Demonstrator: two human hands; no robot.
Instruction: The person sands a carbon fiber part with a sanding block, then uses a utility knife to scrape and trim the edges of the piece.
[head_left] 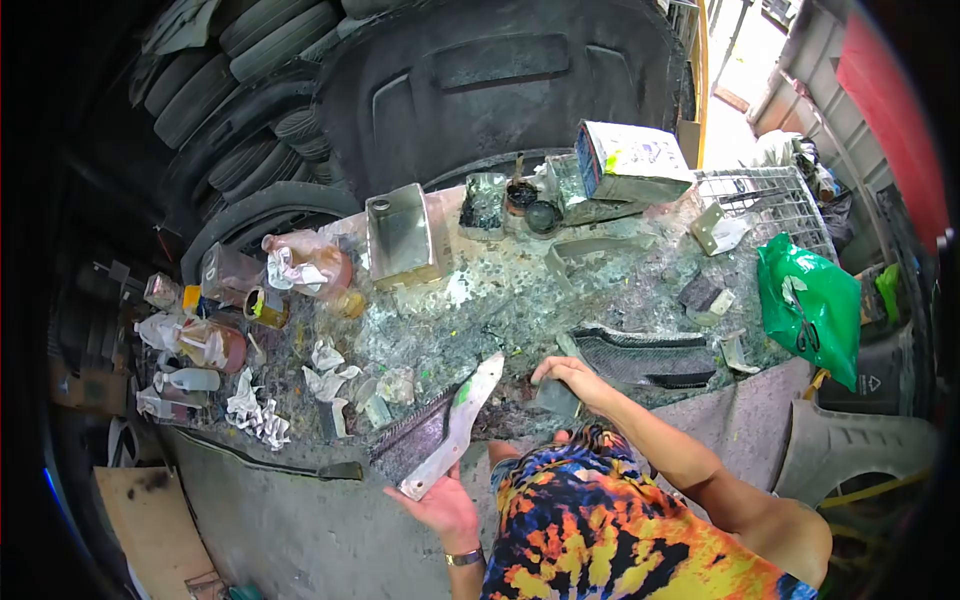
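My left hand supports the lower end of a long, narrow whitish strip with a green patch near its top. Beside the strip lies a dark woven-textured panel at the workbench's front edge; whether my hand touches it too is unclear. My right hand is at the bench edge, its fingers bent around the top of a small greyish translucent piece. Another dark woven-textured piece lies on the bench to the right of my right hand.
On the workbench stand a metal tray, a box, dark pots and plastic bottles. A green bag with scissors hangs at the right edge. Crumpled paper lies at the left.
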